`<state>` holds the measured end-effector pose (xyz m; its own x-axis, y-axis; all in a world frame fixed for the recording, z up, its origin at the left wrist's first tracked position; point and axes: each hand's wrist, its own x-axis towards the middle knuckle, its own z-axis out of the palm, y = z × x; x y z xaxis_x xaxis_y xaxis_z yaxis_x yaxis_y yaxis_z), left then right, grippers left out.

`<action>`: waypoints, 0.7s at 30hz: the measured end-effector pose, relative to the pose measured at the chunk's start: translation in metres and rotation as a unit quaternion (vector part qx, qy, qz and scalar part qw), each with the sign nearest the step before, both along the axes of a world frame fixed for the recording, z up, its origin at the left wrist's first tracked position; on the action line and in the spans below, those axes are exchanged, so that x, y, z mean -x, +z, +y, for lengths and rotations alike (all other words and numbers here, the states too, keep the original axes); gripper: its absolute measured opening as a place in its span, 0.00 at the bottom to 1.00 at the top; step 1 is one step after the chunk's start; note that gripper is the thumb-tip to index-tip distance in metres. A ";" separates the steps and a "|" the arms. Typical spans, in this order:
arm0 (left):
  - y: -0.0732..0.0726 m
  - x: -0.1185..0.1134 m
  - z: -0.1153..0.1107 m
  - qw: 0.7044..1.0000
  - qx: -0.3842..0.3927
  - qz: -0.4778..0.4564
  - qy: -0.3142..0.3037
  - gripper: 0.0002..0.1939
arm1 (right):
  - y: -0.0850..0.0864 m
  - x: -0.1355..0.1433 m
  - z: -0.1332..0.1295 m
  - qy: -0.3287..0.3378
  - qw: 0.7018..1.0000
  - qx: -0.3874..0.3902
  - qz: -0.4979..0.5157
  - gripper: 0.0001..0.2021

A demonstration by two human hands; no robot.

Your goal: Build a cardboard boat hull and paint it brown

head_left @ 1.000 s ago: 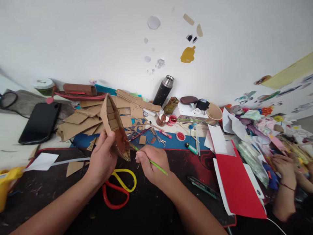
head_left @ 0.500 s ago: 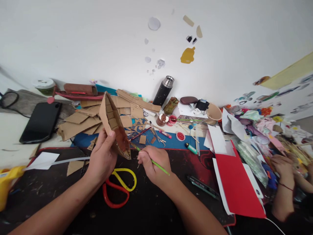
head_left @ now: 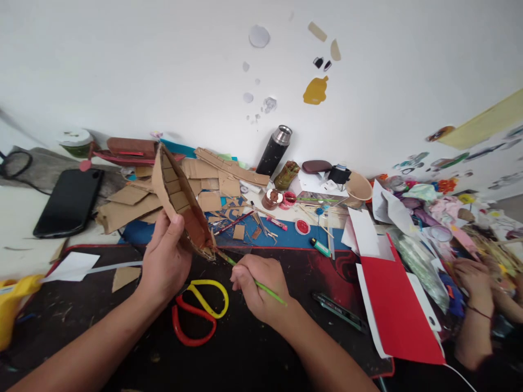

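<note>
My left hand (head_left: 168, 258) grips a cardboard boat (head_left: 180, 198) by its side, tilted so that the hollow inside faces right. Reddish-brown paint covers the lower part of the inside; the upper part is bare cardboard. Pinched in my right hand (head_left: 261, 286) is a paintbrush (head_left: 269, 292) with a green handle. Its tip reaches the boat's lower end, at the painted inside. Below and between my hands lie scissors (head_left: 208, 299) with one yellow and one red handle loop. Open brown paint (head_left: 271, 199) stands farther back.
Cardboard pieces (head_left: 131, 209) pile up at the back left, near a black phone (head_left: 67, 202) and a yellow glue gun (head_left: 16, 305). A black flask (head_left: 274, 151) stands by the wall. A utility knife (head_left: 339, 311) and red card (head_left: 400, 310) lie right. Another person's hand (head_left: 472, 280) is at far right.
The boat and my left hand have moved slightly left, and the boat leans more. The brush tip has shifted a little left along with the boat's lower end.
</note>
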<state>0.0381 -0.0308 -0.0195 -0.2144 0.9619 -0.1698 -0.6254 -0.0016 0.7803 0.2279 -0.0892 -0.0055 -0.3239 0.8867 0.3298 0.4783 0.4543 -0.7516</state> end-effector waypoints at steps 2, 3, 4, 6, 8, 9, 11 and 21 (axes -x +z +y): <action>0.002 -0.004 -0.002 1.000 -0.007 -0.008 0.003 0.14 | 0.002 0.003 0.001 -0.017 0.999 0.016 0.026 0.26; 0.003 -0.005 -0.002 1.000 -0.010 -0.010 0.002 0.14 | 0.003 0.005 0.002 -0.026 0.999 0.017 0.042 0.26; 0.004 -0.007 -0.003 1.000 -0.012 -0.012 0.002 0.14 | 0.004 0.007 0.003 -0.032 0.998 0.012 0.055 0.26; 0.002 -0.008 -0.004 1.000 -0.010 -0.012 0.002 0.13 | 0.004 0.011 0.005 -0.036 0.997 -0.001 0.066 0.26; -0.001 -0.007 -0.003 1.000 -0.001 -0.011 -0.004 0.13 | 0.003 0.012 0.006 -0.036 0.997 -0.002 0.063 0.26; -0.003 -0.006 -0.003 1.000 0.002 -0.010 -0.005 0.13 | 0.002 0.012 0.006 -0.036 0.998 0.003 0.059 0.27; -0.006 -0.003 -0.002 1.000 -0.001 -0.007 -0.003 0.13 | 0.002 0.009 0.005 -0.032 0.998 0.019 0.054 0.27; 0.001 -0.001 0.003 0.999 -0.016 -0.020 0.022 0.11 | 0.005 0.005 -0.003 -0.028 0.994 0.059 0.087 0.26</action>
